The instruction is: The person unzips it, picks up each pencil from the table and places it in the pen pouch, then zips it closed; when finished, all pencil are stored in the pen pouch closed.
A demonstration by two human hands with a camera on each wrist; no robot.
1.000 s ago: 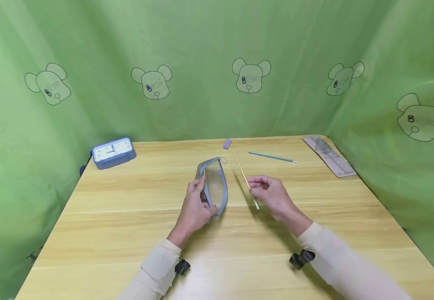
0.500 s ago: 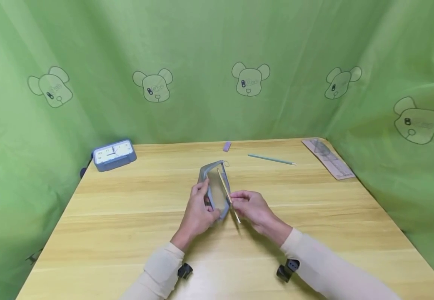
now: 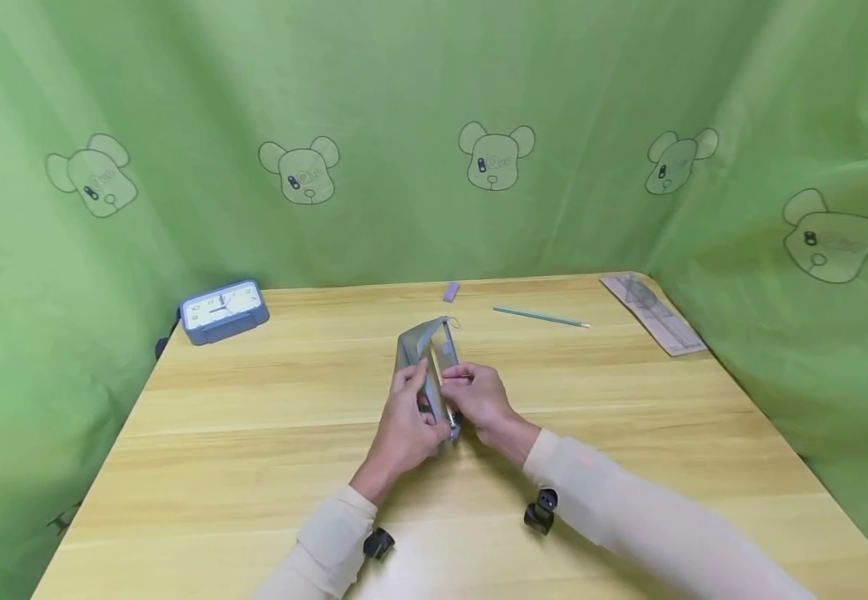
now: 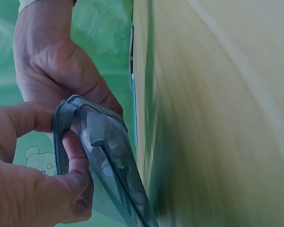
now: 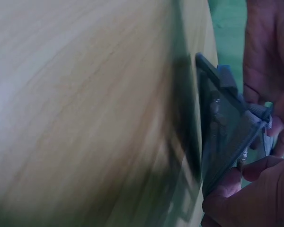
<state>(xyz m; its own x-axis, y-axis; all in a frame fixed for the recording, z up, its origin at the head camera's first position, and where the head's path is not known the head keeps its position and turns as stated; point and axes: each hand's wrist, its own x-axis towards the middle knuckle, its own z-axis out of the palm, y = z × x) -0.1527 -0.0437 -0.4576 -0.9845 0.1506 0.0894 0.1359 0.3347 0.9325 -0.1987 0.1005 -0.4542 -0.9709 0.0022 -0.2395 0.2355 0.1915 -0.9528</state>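
Observation:
A grey-blue mesh zip pencil case stands on edge over the middle of the table with its mouth spread. My left hand grips its near side, thumb and fingers at the zipped rim, as the left wrist view also shows. Between the fingertips of my right hand is a gold-coloured pencil, lying lengthwise in the mouth of the case and partly hidden by the fingers. In the right wrist view its silvery end shows beside the zipped edge.
A blue alarm clock stands at the back left. Behind the case lie a purple eraser and a teal pencil. A pinkish ruler set lies at the back right edge. Green curtains enclose the table.
My right hand has moved left with the gold pencil, from beside the case into its mouth. The left hand keeps its grip, the case shifting slightly right and tilting.

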